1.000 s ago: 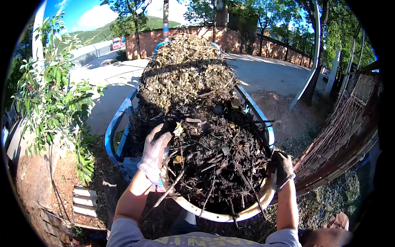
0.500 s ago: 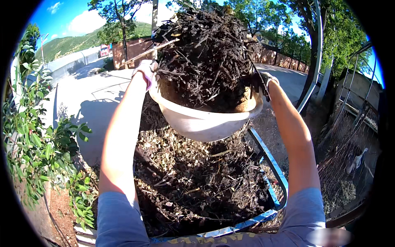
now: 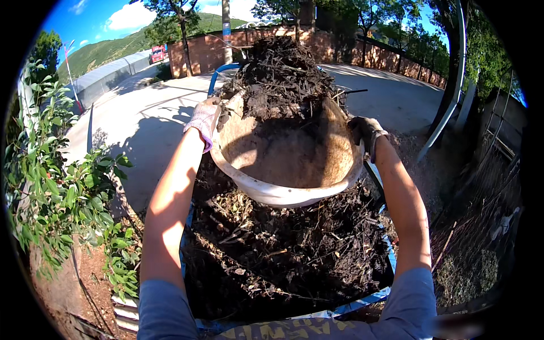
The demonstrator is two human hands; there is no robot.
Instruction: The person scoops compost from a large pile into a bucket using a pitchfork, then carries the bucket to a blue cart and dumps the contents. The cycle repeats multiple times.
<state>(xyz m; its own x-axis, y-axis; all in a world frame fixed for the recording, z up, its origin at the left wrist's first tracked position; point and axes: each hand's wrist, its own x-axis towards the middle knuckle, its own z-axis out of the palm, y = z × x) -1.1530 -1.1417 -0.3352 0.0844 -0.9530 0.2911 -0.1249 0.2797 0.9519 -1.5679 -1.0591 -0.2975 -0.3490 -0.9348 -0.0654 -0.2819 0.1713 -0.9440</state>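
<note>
Both my gloved hands hold a large whitish basin (image 3: 277, 195) by its opposite sides. My left hand (image 3: 207, 116) grips the left rim, and my right hand (image 3: 367, 131) grips the right rim. The basin is tipped away from me, its stained inner wall bare near me. Dark mulch (image 3: 286, 68) of twigs and leaf litter slides over its far edge in a heap. Below lies a blue-framed cart bed (image 3: 362, 303) filled with more dark compost and dry leaves (image 3: 266, 255).
Leafy branches (image 3: 62, 198) crowd the left side. A pale paved road (image 3: 153, 122) runs beyond the cart, backed by a brick wall (image 3: 198, 54). A slanted metal pole (image 3: 453, 107) and brushwood (image 3: 476, 192) stand at right. A red truck (image 3: 159, 54) is far off.
The basin has tilted forward and dropped slightly. Much of its mulch has moved out past the far rim, baring the inside. My hands still grip both sides.
</note>
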